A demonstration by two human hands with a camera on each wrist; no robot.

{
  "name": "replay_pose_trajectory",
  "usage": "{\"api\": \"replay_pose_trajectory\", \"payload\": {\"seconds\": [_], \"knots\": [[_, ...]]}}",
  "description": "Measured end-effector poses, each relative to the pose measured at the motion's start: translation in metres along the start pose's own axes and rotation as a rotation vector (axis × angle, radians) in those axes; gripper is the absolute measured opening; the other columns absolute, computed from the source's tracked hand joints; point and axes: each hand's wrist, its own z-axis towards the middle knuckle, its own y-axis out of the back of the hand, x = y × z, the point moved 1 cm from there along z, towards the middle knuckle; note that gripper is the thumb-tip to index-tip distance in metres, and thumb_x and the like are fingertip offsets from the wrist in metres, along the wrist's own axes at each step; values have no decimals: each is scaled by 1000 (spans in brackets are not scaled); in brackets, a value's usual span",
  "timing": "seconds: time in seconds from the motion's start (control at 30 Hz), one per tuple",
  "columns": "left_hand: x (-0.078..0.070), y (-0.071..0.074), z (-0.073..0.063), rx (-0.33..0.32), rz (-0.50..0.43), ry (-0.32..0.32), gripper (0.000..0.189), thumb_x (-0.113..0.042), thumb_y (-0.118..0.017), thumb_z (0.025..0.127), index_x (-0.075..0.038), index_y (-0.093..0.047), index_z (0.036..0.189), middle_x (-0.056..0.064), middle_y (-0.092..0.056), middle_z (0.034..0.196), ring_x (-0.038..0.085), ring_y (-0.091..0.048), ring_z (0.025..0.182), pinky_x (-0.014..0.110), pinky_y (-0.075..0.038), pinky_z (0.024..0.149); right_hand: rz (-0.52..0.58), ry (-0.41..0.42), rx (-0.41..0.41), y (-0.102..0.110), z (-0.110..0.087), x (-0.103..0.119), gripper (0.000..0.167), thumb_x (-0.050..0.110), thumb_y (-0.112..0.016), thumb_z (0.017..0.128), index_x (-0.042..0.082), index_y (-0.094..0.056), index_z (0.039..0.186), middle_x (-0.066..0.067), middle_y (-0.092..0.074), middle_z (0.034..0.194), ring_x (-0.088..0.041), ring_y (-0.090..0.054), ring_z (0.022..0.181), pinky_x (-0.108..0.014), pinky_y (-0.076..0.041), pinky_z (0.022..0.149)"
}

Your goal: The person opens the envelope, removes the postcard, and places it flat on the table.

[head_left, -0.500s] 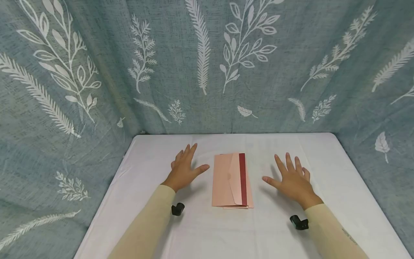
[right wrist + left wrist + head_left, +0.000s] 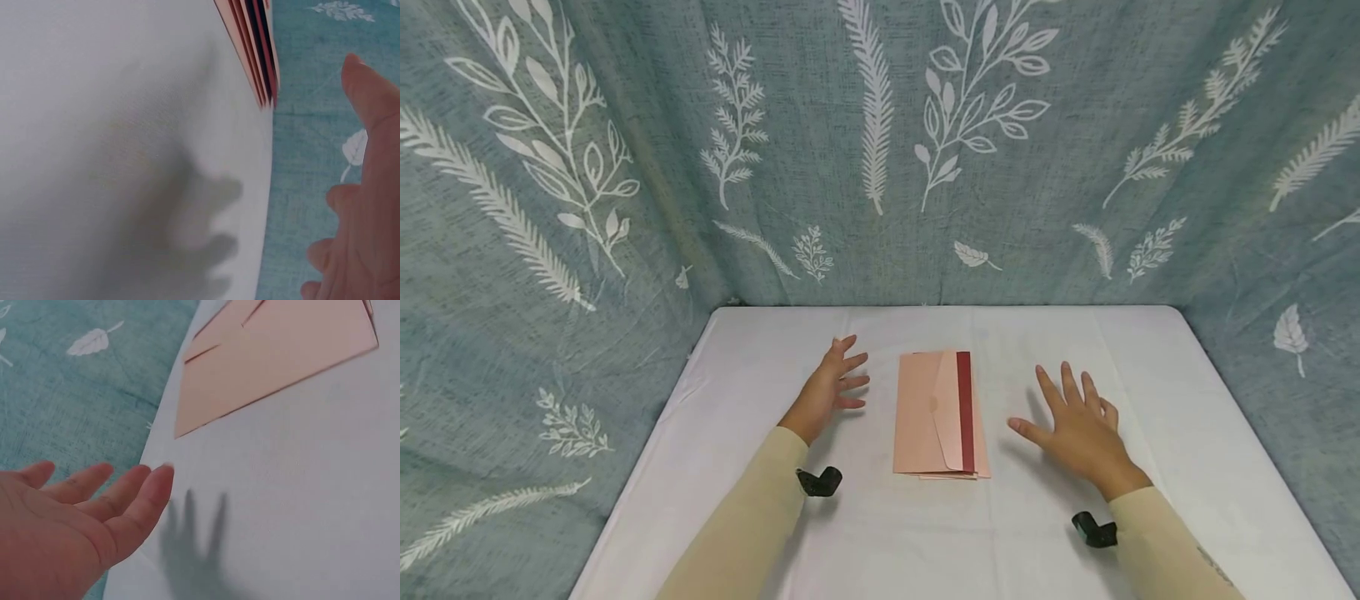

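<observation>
A small stack of pink envelopes [image 2: 925,417] lies at the middle of the table, the top one showing a flap and a dark red strip [image 2: 966,412] along its right side. Left of the stack, apart from it, my left hand [image 2: 823,392] hovers with its fingers spread and holds nothing. On the other side my right hand [image 2: 1082,429] hangs above the table, fingers spread, also touching nothing. In the left wrist view a corner of the pink envelopes [image 2: 281,362] shows beyond the fingers. The right wrist view catches the layered edges of the stack [image 2: 253,56].
A white cloth covers the table [image 2: 880,542]. Behind it and along both sides hangs a blue-green curtain [image 2: 820,150] with white leaf prints. Each wrist carries a small black camera, one on the left [image 2: 820,482] and one on the right [image 2: 1095,530].
My left hand has rotated, so its fingers now point right towards the envelopes instead of away and up. My right hand is almost where it was, and the envelopes lie unmoved.
</observation>
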Motion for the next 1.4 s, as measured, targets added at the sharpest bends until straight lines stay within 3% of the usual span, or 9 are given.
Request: {"api": "replay_pose_trajectory", "payload": {"seconds": [0.23,0.53,0.7,0.93,1.4], "knots": [[7,-1,-1,39,-167,65,110,-90,-34,98,-11,-25,173,28,-32,171,57,-38,150,74,-40,110,1,14,-19,-2,-5,2,113,84,-55,96,15,-18,176,-29,-3,178,-59,0,159,-79,-9,114],[17,-12,-3,56,-226,200,124,-93,-48,91,-2,-22,171,35,-34,166,57,-35,151,74,-44,106,24,14,-31,-2,-9,8,111,82,-57,96,15,-19,176,-28,-5,178,-59,-3,159,-79,-12,112],[17,-19,-3,72,-313,266,128,-92,-55,88,-2,-19,172,35,-30,168,56,-33,152,75,-41,107,35,8,-36,-5,-11,7,110,81,-58,97,16,-19,176,-28,-6,178,-59,-4,158,-80,-14,111],[19,-27,-1,105,-340,293,132,-92,-55,89,1,-11,172,33,-25,171,55,-29,154,77,-39,108,60,0,-36,-9,-12,7,110,81,-58,97,16,-18,176,-28,-6,178,-59,-4,158,-81,-14,110],[21,-38,3,-1,-473,377,124,-83,-57,95,7,-15,168,38,-32,165,53,-30,154,77,-33,113,84,4,-14,-13,-16,9,108,79,-58,99,15,-19,176,-28,-6,178,-57,-2,159,-80,-15,110]]}}
